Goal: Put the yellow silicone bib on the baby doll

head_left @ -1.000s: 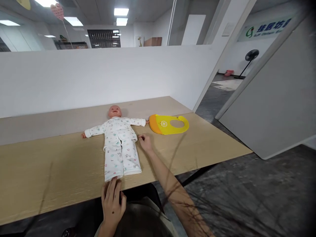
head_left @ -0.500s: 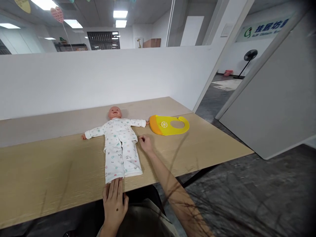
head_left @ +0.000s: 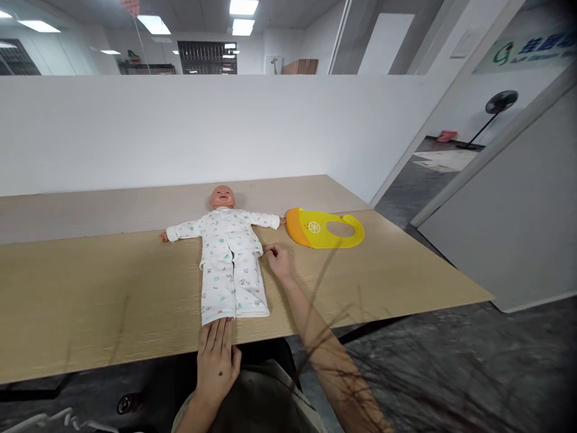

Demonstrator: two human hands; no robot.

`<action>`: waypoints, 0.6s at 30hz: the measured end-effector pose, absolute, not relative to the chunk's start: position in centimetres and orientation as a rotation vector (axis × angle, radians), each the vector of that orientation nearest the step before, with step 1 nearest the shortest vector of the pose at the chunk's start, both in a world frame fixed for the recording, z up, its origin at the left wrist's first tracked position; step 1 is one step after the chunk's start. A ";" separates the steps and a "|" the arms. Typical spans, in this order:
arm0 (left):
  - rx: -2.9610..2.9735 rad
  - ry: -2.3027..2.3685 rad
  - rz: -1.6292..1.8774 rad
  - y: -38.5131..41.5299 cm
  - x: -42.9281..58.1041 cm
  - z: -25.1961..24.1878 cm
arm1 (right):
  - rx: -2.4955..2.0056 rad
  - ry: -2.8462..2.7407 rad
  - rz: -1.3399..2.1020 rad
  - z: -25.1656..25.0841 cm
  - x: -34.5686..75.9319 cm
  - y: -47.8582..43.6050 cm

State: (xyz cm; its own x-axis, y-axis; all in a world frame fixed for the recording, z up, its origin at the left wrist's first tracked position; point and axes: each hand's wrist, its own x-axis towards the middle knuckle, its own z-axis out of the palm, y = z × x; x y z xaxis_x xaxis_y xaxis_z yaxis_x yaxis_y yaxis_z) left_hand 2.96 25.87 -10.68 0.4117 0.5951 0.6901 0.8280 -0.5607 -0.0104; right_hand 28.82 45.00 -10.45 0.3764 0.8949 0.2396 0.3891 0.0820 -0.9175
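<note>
A baby doll (head_left: 229, 249) in white patterned pyjamas lies on its back on the wooden table (head_left: 112, 294), arms spread, head toward the wall. My left hand (head_left: 219, 361) rests flat at the table's front edge, fingertips touching the pyjama leg hems. My right hand (head_left: 278, 261) lies on the table beside the doll's waist, fingers loosely curled at the edge of the pyjama top. A yellow silicone bib (head_left: 325, 228) with an orange pocket lies flat just past the doll's outstretched hand.
A white partition wall (head_left: 180, 126) runs behind the table. To the right a grey panel (head_left: 509, 222) leans by an open floor area, with a standing fan (head_left: 493, 111) farther back. The table's right corner sits at the aisle.
The view has shifted, so everything sits slightly right in frame. My left hand has slid forward onto the pyjama hems. My right hand stays beside the doll's waist.
</note>
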 end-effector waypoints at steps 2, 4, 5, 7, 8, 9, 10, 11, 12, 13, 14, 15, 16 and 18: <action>-2.283 -1.268 -0.919 25.8 4.1 -10.7 | -1.499 -1.217 0.579 -10.3 28.8 45.0; -2.279 -1.313 -0.933 25.7 5.1 -10.6 | -1.499 -1.232 0.600 -10.0 28.7 44.9; -2.292 -1.327 -0.941 25.7 5.5 -10.6 | -1.503 -1.235 0.607 -9.9 28.6 44.9; -2.325 -1.329 -0.943 25.6 5.9 -10.4 | -1.505 -1.229 0.609 -9.6 28.5 44.9; -2.344 -1.314 -0.927 25.6 6.0 -10.4 | -1.504 -1.213 0.606 -9.5 28.5 45.0; -2.359 -1.287 -0.902 25.7 5.9 -10.4 | -1.504 -1.188 0.606 -9.3 28.6 45.1; -2.370 -1.254 -0.874 25.7 5.8 -10.4 | -1.503 -1.154 0.614 -9.2 28.8 45.1; -2.379 -1.232 -0.842 25.8 5.6 -10.4 | -1.501 -1.110 0.636 -9.0 29.2 45.2; -2.385 -1.224 -0.812 25.9 5.5 -10.4 | -1.496 -1.065 0.673 -8.8 29.7 45.1; -2.389 -1.227 -0.783 25.9 5.5 -10.4 | -1.489 -1.023 0.717 -8.7 30.3 45.0; -2.394 -1.234 -0.758 26.0 5.4 -10.3 | -1.483 -0.992 0.758 -8.5 31.0 44.7; -2.399 -1.248 -0.736 26.0 5.5 -10.1 | -1.480 -0.974 0.782 -8.4 31.9 44.4; -2.404 -1.268 -0.716 26.0 5.6 -9.9 | -1.483 -0.967 0.783 -8.3 32.8 43.9; -2.410 -1.305 -0.693 25.9 5.8 -9.5 | -1.513 -0.973 0.719 -8.2 34.9 42.9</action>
